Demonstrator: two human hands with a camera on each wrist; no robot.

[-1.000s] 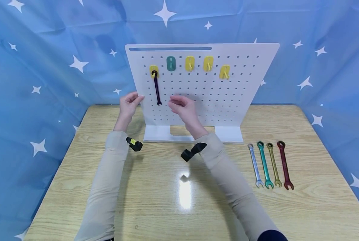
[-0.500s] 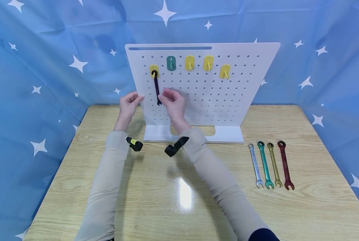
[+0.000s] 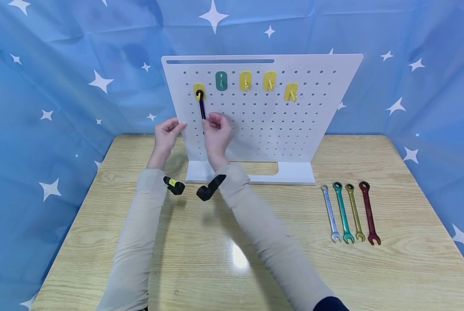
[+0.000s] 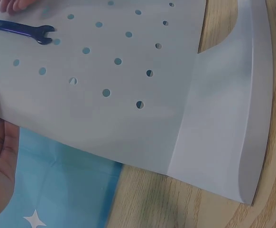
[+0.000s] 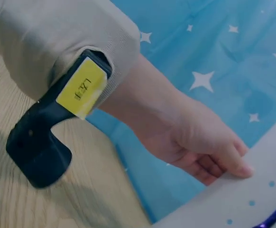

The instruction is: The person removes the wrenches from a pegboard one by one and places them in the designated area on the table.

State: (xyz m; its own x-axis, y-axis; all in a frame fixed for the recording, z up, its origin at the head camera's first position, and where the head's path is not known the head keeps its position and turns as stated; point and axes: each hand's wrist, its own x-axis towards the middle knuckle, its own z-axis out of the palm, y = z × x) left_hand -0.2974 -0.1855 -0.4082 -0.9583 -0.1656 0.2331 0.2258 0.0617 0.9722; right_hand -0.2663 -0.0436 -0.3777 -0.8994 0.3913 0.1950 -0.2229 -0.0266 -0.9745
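A dark purple combination wrench [image 3: 201,108] hangs by its ring end from the leftmost yellow hook [image 3: 199,88] on a white pegboard [image 3: 271,125]. My right hand [image 3: 217,134] is at the lower part of this wrench, its thumb overlapping the shaft in the head view. In the left wrist view, the right fingers [image 4: 17,5] appear just beside the shaft, with a narrow gap showing. My left hand [image 3: 166,137] grips the board's left edge, thumb on the front and fingers behind it.
Four more wrenches lie side by side on the wooden table [image 3: 411,207]: silver [image 3: 331,214], teal [image 3: 343,214], gold [image 3: 355,214] and dark red [image 3: 370,214]. A green hook [image 3: 221,81] and 3 yellow hooks [image 3: 245,81] carry nothing. A blue star-patterned cloth [image 3: 403,34] surrounds the table.
My right hand has moved left across the board to the hanging wrench, now covering part of its lower shaft. The left hand stays on the board's edge.
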